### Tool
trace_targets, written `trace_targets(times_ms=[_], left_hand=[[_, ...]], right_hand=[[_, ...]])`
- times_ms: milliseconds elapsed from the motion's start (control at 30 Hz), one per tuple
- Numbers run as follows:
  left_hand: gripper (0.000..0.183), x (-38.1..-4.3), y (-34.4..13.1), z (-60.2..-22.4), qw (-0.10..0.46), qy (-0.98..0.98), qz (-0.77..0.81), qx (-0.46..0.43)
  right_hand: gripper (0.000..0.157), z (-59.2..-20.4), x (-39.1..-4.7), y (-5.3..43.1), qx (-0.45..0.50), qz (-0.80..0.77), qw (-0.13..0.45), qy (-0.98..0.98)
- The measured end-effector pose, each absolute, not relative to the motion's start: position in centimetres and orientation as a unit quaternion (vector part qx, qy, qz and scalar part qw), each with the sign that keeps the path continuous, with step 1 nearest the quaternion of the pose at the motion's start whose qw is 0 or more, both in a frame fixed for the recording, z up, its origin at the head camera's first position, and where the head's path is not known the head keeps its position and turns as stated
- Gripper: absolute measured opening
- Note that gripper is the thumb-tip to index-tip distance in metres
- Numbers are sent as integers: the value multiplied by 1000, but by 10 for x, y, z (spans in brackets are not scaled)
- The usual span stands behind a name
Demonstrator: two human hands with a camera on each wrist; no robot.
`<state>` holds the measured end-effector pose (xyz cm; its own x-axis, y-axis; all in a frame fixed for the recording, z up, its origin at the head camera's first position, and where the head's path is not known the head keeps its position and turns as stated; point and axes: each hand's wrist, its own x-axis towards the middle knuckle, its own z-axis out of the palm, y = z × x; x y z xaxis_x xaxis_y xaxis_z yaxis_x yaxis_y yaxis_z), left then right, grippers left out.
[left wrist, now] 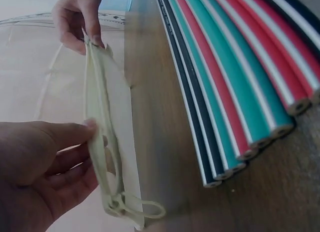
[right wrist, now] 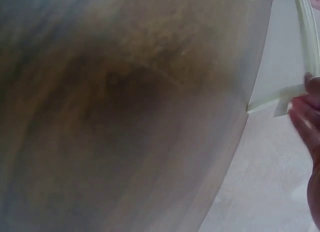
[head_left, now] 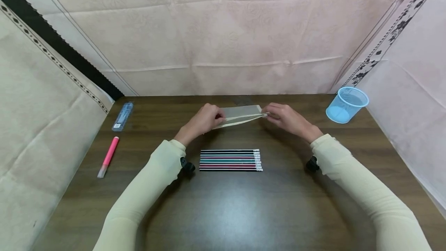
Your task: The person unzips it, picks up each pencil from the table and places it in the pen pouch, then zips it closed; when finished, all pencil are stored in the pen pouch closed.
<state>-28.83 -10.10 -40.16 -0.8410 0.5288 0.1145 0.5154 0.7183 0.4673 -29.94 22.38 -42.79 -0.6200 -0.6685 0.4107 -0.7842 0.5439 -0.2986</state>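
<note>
A flat translucent zip pouch (head_left: 242, 110) with pale yellow-green edging is held up above the far half of the table. My left hand (head_left: 205, 119) pinches its rim near the left end, and my right hand (head_left: 287, 120) pinches the right corner. In the left wrist view the pouch's mouth (left wrist: 111, 164) gapes a little, with a small cord loop (left wrist: 150, 210) at the near end. The right wrist view catches only its side panel (right wrist: 280, 47) and trim. Nearer to me, several striped pencils (head_left: 230, 160) lie in a neat row, eraser ends to the right.
A blue translucent cup (head_left: 347, 105) stands at the table's far right. On the left lie a clear-blue small case (head_left: 122, 116) and, closer in, a pink marker-like stick (head_left: 108, 157) with a clear end. Cloth walls (head_left: 226, 38) border the table (head_left: 226, 216) behind and at both sides.
</note>
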Motion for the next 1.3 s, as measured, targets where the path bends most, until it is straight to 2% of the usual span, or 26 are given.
trace_targets(times_ms=[67,133,200,267,333,400,467,533,633,733,1033,1300], left_hand=[[13,-289,-101,-402,6,926,256,277],[14,-290,-101,-401,-4,926,266,268],[13,-290,-102,-401,-14,926,273,261],[13,-290,-102,-401,-21,927,273,255],[13,-289,-103,-402,-21,928,273,252],[13,-289,-102,-402,-18,927,275,253],[14,-289,-102,-402,-15,927,277,253],[14,-289,-102,-403,-15,927,277,253],[13,-290,-102,-403,-16,927,275,254],[13,-289,-103,-404,-13,927,275,254],[13,-289,-104,-411,-6,921,285,266],[14,-292,-112,-415,-6,917,290,275]], right_hand=[[32,-426,-298,221,400,209,112,-885],[44,-424,-296,217,385,194,106,-896],[58,-421,-292,210,376,200,114,-898],[64,-416,-287,201,376,221,138,-889],[57,-410,-280,191,389,244,163,-873],[39,-405,-272,179,419,249,161,-858],[22,-401,-262,167,452,234,126,-852],[12,-400,-254,155,481,205,66,-850],[10,-401,-244,139,502,176,-16,-847],[9,-404,-239,127,499,163,-51,-850],[8,-422,-240,111,477,129,-78,-866],[16,-424,-236,99,483,108,-52,-867]])
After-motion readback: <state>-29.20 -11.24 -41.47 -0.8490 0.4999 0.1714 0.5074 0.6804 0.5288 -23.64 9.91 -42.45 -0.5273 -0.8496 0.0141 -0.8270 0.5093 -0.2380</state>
